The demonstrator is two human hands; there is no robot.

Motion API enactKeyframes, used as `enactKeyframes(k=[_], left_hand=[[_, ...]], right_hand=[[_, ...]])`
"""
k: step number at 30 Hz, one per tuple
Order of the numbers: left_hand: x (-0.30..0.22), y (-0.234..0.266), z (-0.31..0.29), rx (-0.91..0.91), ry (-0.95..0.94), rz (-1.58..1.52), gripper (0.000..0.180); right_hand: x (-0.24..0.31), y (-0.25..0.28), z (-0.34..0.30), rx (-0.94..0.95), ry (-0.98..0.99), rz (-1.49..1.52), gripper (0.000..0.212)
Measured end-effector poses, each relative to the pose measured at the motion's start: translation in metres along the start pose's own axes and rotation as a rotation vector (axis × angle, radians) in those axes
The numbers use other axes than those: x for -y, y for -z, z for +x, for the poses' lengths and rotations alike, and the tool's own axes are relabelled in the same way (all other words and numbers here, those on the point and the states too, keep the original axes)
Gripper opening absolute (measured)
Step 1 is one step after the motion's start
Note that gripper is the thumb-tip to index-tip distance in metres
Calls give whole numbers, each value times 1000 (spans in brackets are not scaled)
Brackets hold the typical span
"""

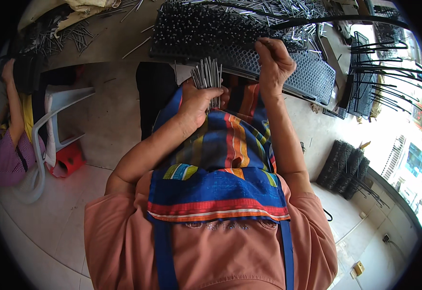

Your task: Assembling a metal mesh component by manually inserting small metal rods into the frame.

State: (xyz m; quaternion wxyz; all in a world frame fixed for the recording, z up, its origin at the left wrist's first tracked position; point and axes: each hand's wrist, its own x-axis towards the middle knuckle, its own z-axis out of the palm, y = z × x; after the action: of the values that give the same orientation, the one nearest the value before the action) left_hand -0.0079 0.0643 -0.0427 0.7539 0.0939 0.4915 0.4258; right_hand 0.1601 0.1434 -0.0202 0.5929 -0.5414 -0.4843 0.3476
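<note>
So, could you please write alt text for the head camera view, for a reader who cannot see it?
Seen from above, a person's left hand grips a bundle of thin metal pins while the right hand reaches to a black perforated tray on a table strewn with loose pins. A striped apron covers the lap; another person sits at left.

White plastic chair (56, 104), red stool (68, 159)

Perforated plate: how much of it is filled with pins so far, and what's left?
Done: the far, left part of the perforated plate bristles with standing pins. In hand: the left hand grips a pin bundle; the right hand pinches at the plate's holes, though a pin there is too small to tell. Left: the near right stretch shows bare holes, and loose pins lie on the table.
</note>
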Motion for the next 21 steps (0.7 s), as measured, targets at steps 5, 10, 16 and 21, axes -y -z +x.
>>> enactKeyframes(k=[5, 10, 16, 21], left_hand=[[3, 4, 5, -2, 57, 36, 14], [1, 0, 0, -21, 89, 28, 14], [0, 1, 2, -3, 84, 15, 16], [-1, 1, 0, 17, 118, -6, 20]], right_hand=[[-12, -2, 4, 75, 277, -204, 13], [-6, -5, 2, 129, 216, -169, 13], [-7, -2, 1, 146, 210, -145, 15], [-4, 1, -6, 158, 213, -215, 15]])
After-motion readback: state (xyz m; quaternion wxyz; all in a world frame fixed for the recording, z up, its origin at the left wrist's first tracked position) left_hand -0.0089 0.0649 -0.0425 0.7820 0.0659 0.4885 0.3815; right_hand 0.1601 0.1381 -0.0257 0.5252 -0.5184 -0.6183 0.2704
